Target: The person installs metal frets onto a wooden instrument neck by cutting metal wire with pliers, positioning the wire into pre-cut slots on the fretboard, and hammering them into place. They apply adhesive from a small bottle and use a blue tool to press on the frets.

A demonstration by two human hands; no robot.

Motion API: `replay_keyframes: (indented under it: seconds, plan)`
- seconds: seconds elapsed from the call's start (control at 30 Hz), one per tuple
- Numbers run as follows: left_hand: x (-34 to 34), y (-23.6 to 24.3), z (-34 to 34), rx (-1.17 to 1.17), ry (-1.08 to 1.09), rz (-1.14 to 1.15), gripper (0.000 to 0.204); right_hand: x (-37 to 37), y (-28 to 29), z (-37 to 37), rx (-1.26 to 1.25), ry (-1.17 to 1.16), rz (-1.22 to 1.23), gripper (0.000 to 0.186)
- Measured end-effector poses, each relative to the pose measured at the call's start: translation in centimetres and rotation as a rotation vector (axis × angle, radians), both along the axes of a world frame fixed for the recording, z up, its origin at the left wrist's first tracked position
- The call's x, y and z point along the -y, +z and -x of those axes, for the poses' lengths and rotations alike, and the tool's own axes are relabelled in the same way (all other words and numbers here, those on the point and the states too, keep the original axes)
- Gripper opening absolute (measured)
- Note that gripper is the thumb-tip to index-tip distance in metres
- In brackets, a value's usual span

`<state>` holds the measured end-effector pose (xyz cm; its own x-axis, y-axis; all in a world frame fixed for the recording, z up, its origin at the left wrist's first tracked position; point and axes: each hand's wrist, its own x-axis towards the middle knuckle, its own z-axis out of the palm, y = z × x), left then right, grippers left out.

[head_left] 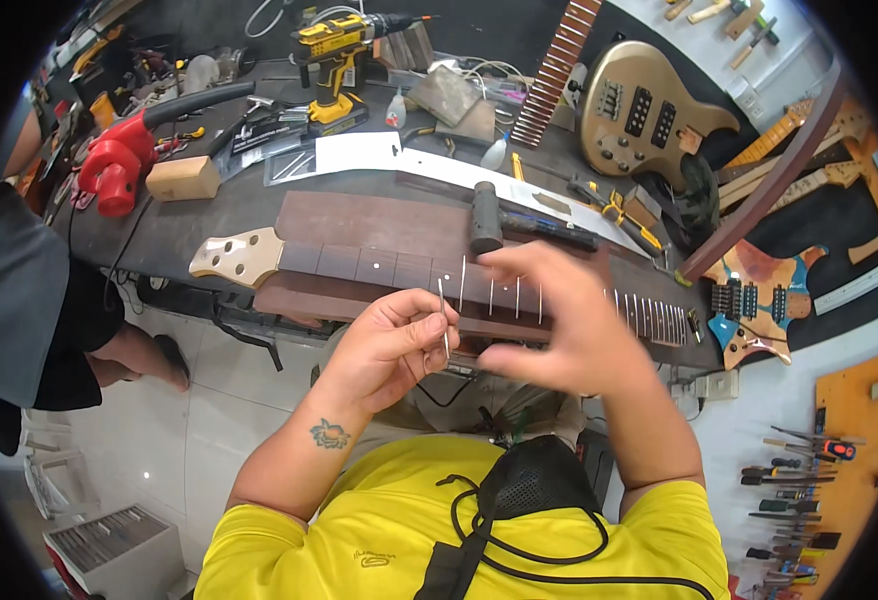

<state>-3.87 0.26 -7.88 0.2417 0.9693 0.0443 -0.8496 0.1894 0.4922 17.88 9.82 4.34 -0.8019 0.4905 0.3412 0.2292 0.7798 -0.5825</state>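
My left hand [409, 340] pinches a thin metal fret wire [443, 312] upright in front of a guitar neck [349, 265] with a pale headstock and dark fretboard, lying across a brown board [309, 212]. Metal frets stand along the neck’s right part; the left part shows bare slots and dot markers. My right hand [549, 310], slightly blurred, is open over the neck, right of the wire, thumb and fingers apart. A black-headed mallet [486, 215] lies just behind the neck.
On the dark workbench [229, 225] are a red blower [119, 160], yellow drill [329, 75], wooden block [181, 178] and pliers [614, 212]. Guitar bodies [619, 110] stand right. Another person [19, 290] is at the left. Files [784, 500] hang on a board lower right.
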Motion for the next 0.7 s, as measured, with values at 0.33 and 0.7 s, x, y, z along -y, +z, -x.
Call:
replay_keyframes:
  seconds: [0.33,0.7]
  plan:
    - [-0.4,-0.6,0.7,-0.044,-0.072,-0.022,0.019,1.8,-1.6,3.1,0.134,-0.034,0.11,0.075]
    - [3.4,0.6,6.3,-0.438,0.345,0.002,0.036,-1.4,-4.6,6.1,0.348,-0.269,-0.076,0.07]
